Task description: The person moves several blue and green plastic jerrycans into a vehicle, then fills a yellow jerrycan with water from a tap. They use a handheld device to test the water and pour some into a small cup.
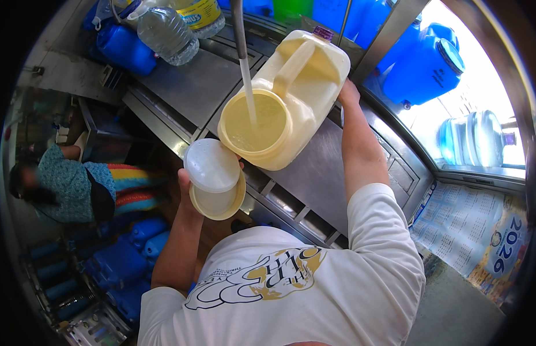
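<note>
A cream plastic water jug point(314, 124) with a wide round mouth and a moulded handle is on the steel counter. From a metal spout point(239, 29) a stream of water runs into the mouth, and pale liquid shows inside. My left hand point(185, 187) is closed around a cream ring-shaped screw cap point(238, 202) and a translucent white inner lid point(211, 164), beside the mouth's lower left. Against the jug's right side is my right hand point(348, 93); its fingers are hidden behind the jug. A purple cap point(323, 33) sits at the jug's far corner.
The steel counter point(190, 81) has slotted edges. Clear bottles point(167, 34) and a blue jug point(125, 49) stand at its far left. More blue containers point(423, 69) are beyond the window frame at right. Another person point(78, 179) is at left, above blue jugs point(121, 265) low down.
</note>
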{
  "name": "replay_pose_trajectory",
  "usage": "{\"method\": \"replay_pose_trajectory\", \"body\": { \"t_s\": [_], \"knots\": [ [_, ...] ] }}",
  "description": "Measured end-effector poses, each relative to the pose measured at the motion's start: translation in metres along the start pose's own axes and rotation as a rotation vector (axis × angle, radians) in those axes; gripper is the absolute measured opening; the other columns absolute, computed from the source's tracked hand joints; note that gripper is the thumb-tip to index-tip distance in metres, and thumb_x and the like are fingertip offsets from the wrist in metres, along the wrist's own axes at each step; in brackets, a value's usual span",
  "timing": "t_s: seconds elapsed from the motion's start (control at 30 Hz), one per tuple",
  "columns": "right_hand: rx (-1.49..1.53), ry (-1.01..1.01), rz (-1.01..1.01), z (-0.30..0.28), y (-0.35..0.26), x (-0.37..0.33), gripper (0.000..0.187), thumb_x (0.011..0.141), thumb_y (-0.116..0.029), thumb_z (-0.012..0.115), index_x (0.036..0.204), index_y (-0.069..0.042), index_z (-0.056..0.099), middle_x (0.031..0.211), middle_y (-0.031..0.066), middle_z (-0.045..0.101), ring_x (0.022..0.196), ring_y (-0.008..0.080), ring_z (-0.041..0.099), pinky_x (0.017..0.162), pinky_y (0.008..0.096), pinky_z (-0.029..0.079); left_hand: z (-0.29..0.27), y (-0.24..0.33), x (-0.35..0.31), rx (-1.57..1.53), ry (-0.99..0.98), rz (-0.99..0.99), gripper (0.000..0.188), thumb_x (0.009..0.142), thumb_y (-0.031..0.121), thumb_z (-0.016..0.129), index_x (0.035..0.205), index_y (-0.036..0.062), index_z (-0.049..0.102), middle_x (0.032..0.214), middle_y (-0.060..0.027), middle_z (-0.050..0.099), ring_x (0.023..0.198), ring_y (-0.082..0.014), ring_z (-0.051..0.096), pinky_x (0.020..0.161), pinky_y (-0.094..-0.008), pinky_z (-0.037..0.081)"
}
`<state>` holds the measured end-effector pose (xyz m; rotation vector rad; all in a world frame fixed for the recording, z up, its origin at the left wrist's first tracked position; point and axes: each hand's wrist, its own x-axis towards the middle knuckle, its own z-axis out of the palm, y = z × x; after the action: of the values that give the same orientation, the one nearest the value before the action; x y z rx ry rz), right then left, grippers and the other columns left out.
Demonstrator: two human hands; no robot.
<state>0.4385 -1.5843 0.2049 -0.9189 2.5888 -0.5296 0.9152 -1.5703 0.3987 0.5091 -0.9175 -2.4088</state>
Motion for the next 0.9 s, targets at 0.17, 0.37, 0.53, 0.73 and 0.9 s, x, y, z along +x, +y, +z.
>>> {"method": "replay_pose_trajectory", "body": {
  "t_s": [0.17, 0.37, 0.53, 0.73, 0.9],
  "knots": [
    [-0.021, 0.030, -0.009, 0.010, 0.007, 0.008, 0.048, 0.091, -0.041, 0.053, 0.123, -0.006, 0.061, 0.127, 0.0207, 0.062, 0.119, 0.0376, 0.059, 0.097, 0.0504, 0.047, -0.003, 0.000, 0.000, -0.009, -0.046, -0.014, 0.108, 0.072, 0.076, 0.069, 0.144, 0.0012, 0.039, 0.132, -0.0190, 0.058, 0.119, -0.0314, 0.061, 0.096, -0.0467, 0.056],
    [0.028, -0.010, 0.001, 0.023, 0.018, 0.024, 0.047, 0.090, -0.040, 0.054, 0.122, -0.006, 0.062, 0.127, 0.0208, 0.062, 0.118, 0.0373, 0.060, 0.096, 0.0470, 0.049, -0.006, -0.002, -0.003, -0.021, -0.026, -0.010, 0.107, 0.074, 0.076, 0.067, 0.145, 0.0014, 0.038, 0.135, -0.0181, 0.056, 0.121, -0.0318, 0.060, 0.097, -0.0473, 0.055],
    [0.023, -0.025, 0.041, 0.022, 0.017, 0.022, 0.048, 0.091, -0.041, 0.054, 0.123, -0.007, 0.062, 0.130, 0.0204, 0.061, 0.120, 0.0362, 0.059, 0.097, 0.0468, 0.049, -0.006, -0.002, -0.004, 0.001, -0.025, -0.012, 0.107, 0.074, 0.077, 0.066, 0.145, 0.0015, 0.038, 0.135, -0.0181, 0.056, 0.121, -0.0319, 0.060, 0.097, -0.0471, 0.055],
    [0.002, -0.030, 0.089, 0.013, 0.010, 0.010, 0.053, 0.091, -0.042, 0.055, 0.134, -0.012, 0.055, 0.135, 0.0187, 0.059, 0.124, 0.0345, 0.057, 0.099, 0.0464, 0.048, -0.006, -0.001, -0.003, 0.017, -0.026, -0.001, 0.108, 0.074, 0.077, 0.066, 0.145, 0.0015, 0.038, 0.134, -0.0181, 0.057, 0.121, -0.0316, 0.060, 0.097, -0.0466, 0.055],
    [-0.010, -0.027, 0.045, 0.013, 0.017, 0.008, 0.054, 0.090, -0.038, 0.057, 0.139, -0.016, 0.051, 0.138, 0.0185, 0.056, 0.126, 0.0339, 0.056, 0.101, 0.0456, 0.047, -0.004, -0.002, -0.003, 0.004, -0.010, 0.005, 0.107, 0.074, 0.077, 0.066, 0.145, 0.0012, 0.039, 0.134, -0.0180, 0.057, 0.120, -0.0312, 0.060, 0.097, -0.0465, 0.055]
  ]
}}
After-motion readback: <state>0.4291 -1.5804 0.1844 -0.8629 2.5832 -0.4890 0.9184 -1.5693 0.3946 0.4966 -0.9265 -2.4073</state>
